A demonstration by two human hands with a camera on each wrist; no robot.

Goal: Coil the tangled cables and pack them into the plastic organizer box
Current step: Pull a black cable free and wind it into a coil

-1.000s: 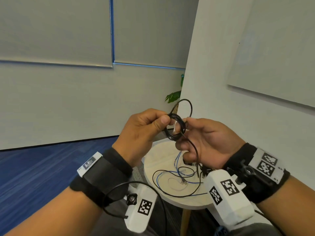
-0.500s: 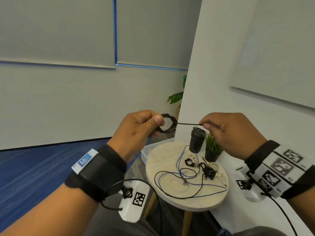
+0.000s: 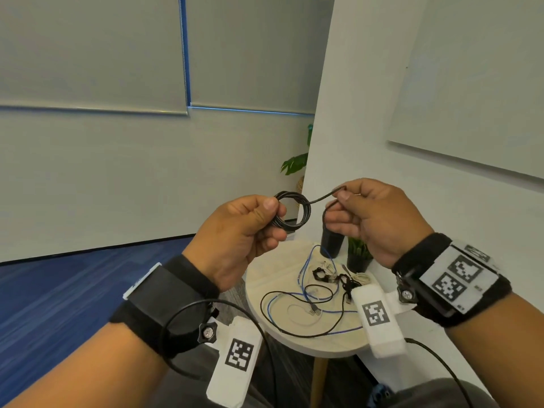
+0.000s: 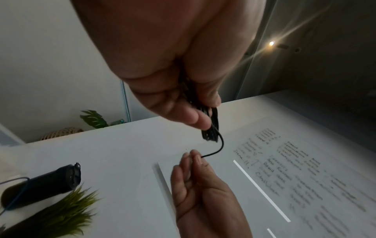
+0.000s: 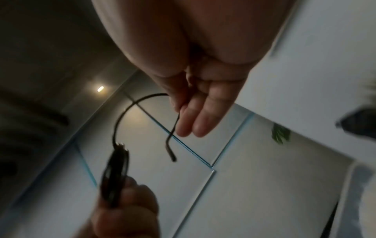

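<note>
Above the round side table (image 3: 265,293) strewn with tangled cables (image 3: 306,301), the left hand (image 3: 235,231) pinches the black cable coil (image 3: 290,212) so its loops stay together, while the right hand (image 3: 374,219) grasps the loose tail to wrap it.

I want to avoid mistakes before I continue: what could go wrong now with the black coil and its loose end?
1. The left hand pinches the black coil at one side only, so the loops might spring apart if that grip loosens.
2. The right hand holds just the short loose end; it may slip out while being tucked.
3. Other cables lie tangled on the round table; lowering the coil there could snag it.
</note>
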